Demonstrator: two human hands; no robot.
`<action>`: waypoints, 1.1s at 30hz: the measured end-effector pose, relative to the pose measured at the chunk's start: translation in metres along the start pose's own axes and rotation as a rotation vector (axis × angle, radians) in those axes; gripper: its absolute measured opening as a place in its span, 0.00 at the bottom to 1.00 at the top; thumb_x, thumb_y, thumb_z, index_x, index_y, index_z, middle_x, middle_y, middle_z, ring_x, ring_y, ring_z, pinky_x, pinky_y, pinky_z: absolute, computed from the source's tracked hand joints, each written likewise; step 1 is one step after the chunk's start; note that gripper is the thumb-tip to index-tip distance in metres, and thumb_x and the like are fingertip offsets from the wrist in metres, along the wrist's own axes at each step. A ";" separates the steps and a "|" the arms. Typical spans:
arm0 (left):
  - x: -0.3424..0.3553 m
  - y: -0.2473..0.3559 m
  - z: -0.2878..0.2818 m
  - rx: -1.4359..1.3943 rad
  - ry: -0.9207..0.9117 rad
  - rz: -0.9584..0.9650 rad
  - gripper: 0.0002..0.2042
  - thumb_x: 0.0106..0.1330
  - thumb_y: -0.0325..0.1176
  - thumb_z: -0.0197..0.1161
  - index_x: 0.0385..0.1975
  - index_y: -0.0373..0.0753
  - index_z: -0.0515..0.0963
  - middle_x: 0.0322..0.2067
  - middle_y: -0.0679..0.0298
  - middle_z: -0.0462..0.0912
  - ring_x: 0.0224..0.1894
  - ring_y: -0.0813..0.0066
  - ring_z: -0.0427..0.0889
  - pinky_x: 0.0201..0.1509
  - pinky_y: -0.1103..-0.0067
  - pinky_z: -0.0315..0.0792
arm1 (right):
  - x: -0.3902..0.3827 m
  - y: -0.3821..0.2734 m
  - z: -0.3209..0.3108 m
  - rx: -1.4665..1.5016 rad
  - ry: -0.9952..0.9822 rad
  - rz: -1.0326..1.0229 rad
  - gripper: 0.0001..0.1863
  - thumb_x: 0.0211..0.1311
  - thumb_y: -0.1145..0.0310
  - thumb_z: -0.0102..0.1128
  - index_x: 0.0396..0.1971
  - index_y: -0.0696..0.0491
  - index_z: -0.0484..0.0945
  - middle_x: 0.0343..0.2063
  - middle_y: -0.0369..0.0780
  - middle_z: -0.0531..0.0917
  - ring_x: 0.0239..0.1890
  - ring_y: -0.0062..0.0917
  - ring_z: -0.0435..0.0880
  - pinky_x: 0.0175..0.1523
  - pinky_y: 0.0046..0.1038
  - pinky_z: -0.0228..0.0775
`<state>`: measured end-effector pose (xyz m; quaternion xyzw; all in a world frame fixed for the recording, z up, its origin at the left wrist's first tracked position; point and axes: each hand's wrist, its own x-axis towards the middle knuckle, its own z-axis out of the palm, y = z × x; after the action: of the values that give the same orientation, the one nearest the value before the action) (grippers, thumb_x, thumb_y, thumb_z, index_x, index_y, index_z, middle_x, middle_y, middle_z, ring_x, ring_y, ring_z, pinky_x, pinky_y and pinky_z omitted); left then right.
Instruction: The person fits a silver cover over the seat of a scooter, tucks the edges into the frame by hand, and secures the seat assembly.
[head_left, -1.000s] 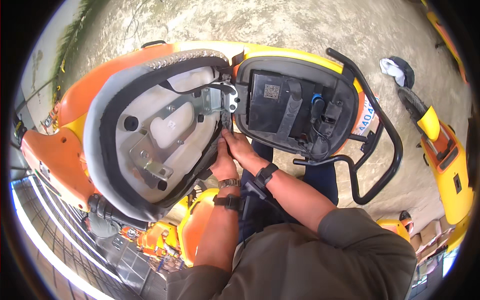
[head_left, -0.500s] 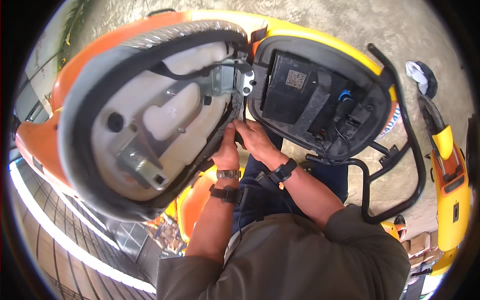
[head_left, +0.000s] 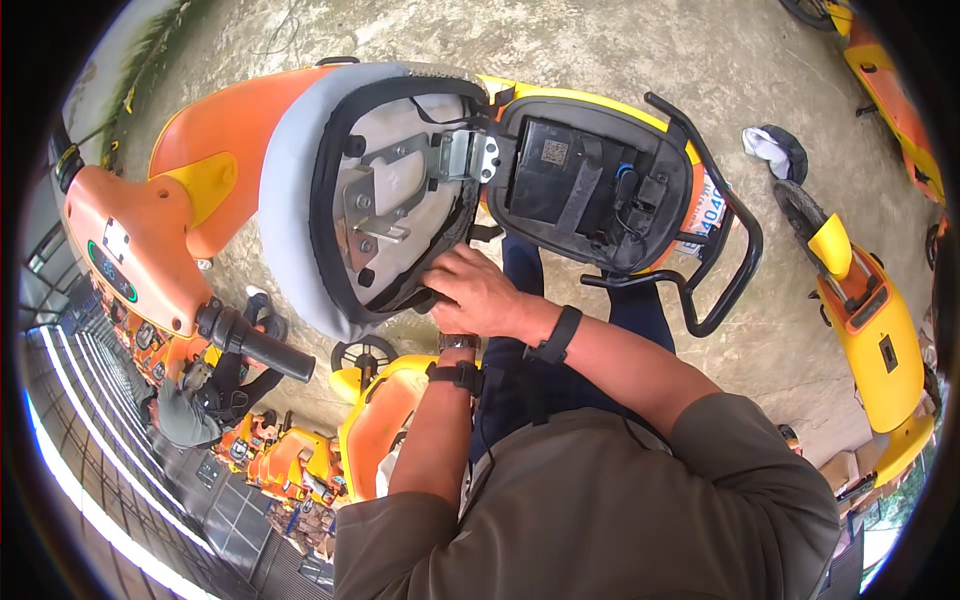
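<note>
A scooter's seat (head_left: 289,200) is tipped up on its metal hinge (head_left: 472,156), its pale underside (head_left: 412,245) showing inside a black-edged grey cover. At the seat's near edge, my right hand (head_left: 478,290) has its fingers bent over the dark cover edge (head_left: 405,297). My left hand (head_left: 453,320) lies beneath the right one at the same place, its fingers hidden. Right of the hinge, the under-seat compartment (head_left: 655,235) holds a black battery (head_left: 540,190) with a strap and a blue-tipped connector (head_left: 626,171).
A black rear rack (head_left: 748,245) juts out at right. The handlebar grip (head_left: 260,345) reaches in from the left. Other scooters (head_left: 875,340) stand around, and a person (head_left: 195,405) crouches at far left. A black-and-white cloth item (head_left: 775,150) lies on the concrete floor.
The view has swung so the seat looks smaller and the handlebar shows. My right hand has shifted left along the seat's edge and now covers my left fingers.
</note>
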<state>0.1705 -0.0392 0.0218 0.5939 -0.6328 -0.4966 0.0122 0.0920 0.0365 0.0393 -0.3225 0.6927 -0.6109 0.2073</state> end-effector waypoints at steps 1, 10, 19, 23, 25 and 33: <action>0.000 -0.003 -0.008 -0.003 -0.013 0.028 0.11 0.62 0.29 0.58 0.42 0.33 0.75 0.38 0.60 0.79 0.37 0.74 0.77 0.39 0.79 0.72 | 0.003 0.000 0.008 0.019 0.090 -0.044 0.11 0.42 0.71 0.60 0.30 0.53 0.74 0.30 0.40 0.72 0.38 0.37 0.69 0.46 0.35 0.64; -0.084 0.106 -0.095 0.596 0.251 0.976 0.19 0.58 0.27 0.63 0.48 0.34 0.67 0.46 0.59 0.71 0.44 0.72 0.72 0.47 0.76 0.70 | 0.006 0.004 0.024 0.016 0.114 -0.095 0.12 0.45 0.68 0.63 0.28 0.53 0.70 0.30 0.40 0.71 0.38 0.37 0.69 0.43 0.37 0.61; -0.058 0.191 -0.039 0.832 0.408 0.842 0.46 0.40 0.25 0.71 0.63 0.34 0.54 0.57 0.50 0.65 0.60 0.58 0.66 0.62 0.69 0.60 | 0.013 0.002 0.044 0.208 0.198 -0.044 0.14 0.38 0.66 0.69 0.26 0.51 0.73 0.27 0.38 0.74 0.38 0.35 0.73 0.44 0.35 0.64; -0.054 0.176 -0.047 0.878 0.506 0.698 0.42 0.41 0.27 0.74 0.59 0.32 0.58 0.50 0.53 0.73 0.52 0.61 0.73 0.58 0.72 0.65 | 0.019 0.008 0.040 0.246 0.120 -0.035 0.13 0.40 0.62 0.68 0.24 0.53 0.76 0.25 0.40 0.79 0.35 0.37 0.79 0.39 0.37 0.71; -0.044 0.172 -0.067 0.845 0.421 0.751 0.35 0.44 0.27 0.76 0.52 0.29 0.63 0.47 0.55 0.75 0.49 0.66 0.74 0.55 0.74 0.67 | 0.023 0.005 0.033 0.282 0.061 -0.049 0.11 0.42 0.62 0.65 0.23 0.53 0.78 0.24 0.44 0.82 0.31 0.41 0.83 0.35 0.40 0.74; -0.035 0.174 -0.058 0.539 0.323 0.746 0.32 0.42 0.26 0.77 0.50 0.31 0.69 0.44 0.60 0.78 0.44 0.71 0.77 0.50 0.77 0.72 | 0.024 0.008 0.030 0.234 -0.025 0.019 0.06 0.41 0.72 0.58 0.22 0.55 0.80 0.24 0.47 0.82 0.30 0.42 0.83 0.35 0.39 0.75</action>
<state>0.0876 -0.0827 0.1829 0.3783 -0.8985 -0.1783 0.1331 0.0938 -0.0015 0.0292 -0.2972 0.6170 -0.6816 0.2577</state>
